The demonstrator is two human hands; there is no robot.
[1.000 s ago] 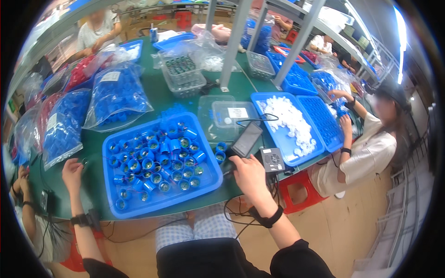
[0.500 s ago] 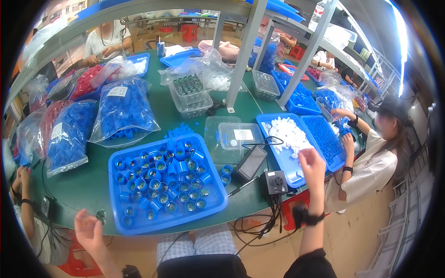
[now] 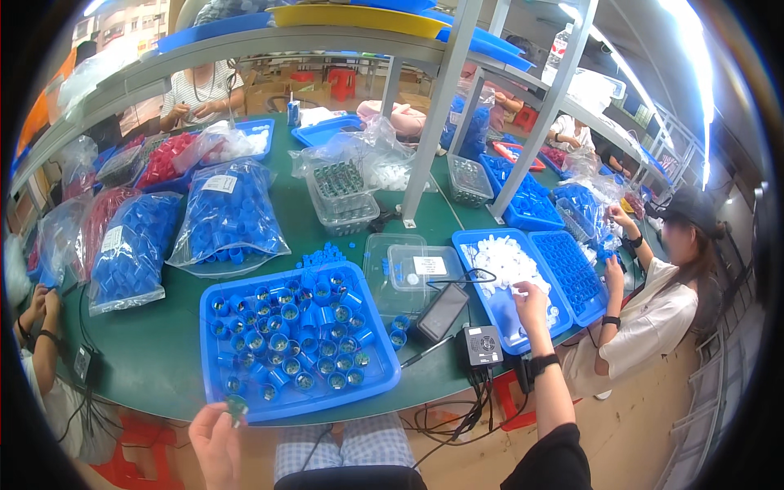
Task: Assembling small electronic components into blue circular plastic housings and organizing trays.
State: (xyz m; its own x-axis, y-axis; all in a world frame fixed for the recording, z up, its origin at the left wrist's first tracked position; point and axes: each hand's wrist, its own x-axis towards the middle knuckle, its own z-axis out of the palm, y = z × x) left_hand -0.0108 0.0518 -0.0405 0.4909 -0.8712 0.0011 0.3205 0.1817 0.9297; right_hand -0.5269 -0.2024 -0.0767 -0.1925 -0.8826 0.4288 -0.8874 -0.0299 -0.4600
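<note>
My left hand (image 3: 216, 445) is closed in a pinch on a small round green circuit board (image 3: 237, 408) at the near left corner of a blue tray (image 3: 384, 377). In that tray lie several blue plastic cups (image 3: 304, 380), many with green boards and thin wires inside. My right hand (image 3: 532, 309) reaches over a second blue tray (image 3: 523, 345), its fingertips pinched on a small white plastic piece (image 3: 519, 291). A heap of white plastic pieces (image 3: 500, 260) lies in this tray, just beyond the fingers.
Between the trays stand a black handheld device (image 3: 443, 312) and a black box with a fan (image 3: 483, 347), cables hanging below. Bags of blue cups (image 3: 224, 216) lie at far left. A metal shelf post (image 3: 441, 114) rises mid-table. A co-worker (image 3: 653, 278) sits at right.
My left hand has moved right with the circuit board, to the tray's near corner. My right hand has come slightly left and down to the white pieces. The view has tilted up a little.
</note>
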